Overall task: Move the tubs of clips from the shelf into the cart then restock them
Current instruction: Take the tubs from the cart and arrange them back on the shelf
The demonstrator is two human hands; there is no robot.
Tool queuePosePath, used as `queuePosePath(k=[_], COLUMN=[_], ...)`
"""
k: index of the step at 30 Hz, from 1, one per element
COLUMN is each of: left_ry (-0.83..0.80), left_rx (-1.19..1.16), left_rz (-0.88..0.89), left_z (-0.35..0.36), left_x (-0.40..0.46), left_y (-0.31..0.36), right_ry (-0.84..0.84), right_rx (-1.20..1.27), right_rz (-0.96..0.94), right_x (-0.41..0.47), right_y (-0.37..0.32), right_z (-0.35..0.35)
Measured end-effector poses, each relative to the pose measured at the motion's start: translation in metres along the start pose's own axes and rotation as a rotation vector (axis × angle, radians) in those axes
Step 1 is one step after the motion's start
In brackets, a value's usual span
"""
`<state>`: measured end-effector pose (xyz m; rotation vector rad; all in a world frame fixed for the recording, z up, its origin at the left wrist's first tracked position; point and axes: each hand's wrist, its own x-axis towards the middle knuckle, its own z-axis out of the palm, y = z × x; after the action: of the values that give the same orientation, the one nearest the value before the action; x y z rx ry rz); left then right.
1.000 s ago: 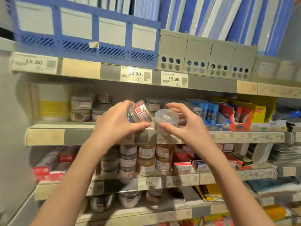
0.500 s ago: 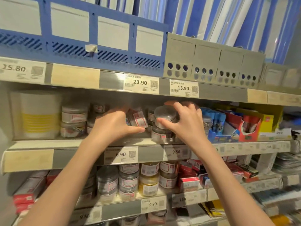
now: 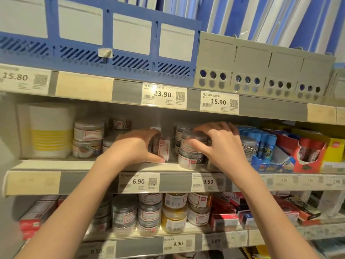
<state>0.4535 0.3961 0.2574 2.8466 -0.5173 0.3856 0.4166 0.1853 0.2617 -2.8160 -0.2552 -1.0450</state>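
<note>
shelf point(image 3: 93, 165) tub point(image 3: 162, 148) inside left hand point(image 3: 133, 146) grip

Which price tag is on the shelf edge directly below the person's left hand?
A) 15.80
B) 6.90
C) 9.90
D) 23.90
B: the white price tag reading 6.90 sits on the front edge of the shelf just under the left hand, which grips a small clear plastic tub with a red-and-white label.
</note>
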Motion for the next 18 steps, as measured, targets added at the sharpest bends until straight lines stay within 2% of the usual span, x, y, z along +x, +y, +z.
queuePosePath(k=[5,8,12,18], left_ry=[-0.019,0.047,0.155,0.258], left_rx=[-0.131,-0.196,-0.149,-0.143], left_rz=[0.029,0.076,0.077,0.035], left_z=[0.001,0.001,-0.001,-0.002], left_x=[0.001,-0.003,-0.012,-0.029], left_y=[-0.002,-0.006,-0.021,-0.045], right_ry=[0.033,0.033,0.092,-0.09], right_rx=[0.022,-0.001,0.02,0.013], right_rz=[-0.021,-0.033,-0.131,-0.287], right_x=[-0.006,-0.007,-0.004,0.019], right_y=[-0.001,-0.005,-0.02,-0.057], right_z=[-0.003,-0.004,-0.005,-0.002])
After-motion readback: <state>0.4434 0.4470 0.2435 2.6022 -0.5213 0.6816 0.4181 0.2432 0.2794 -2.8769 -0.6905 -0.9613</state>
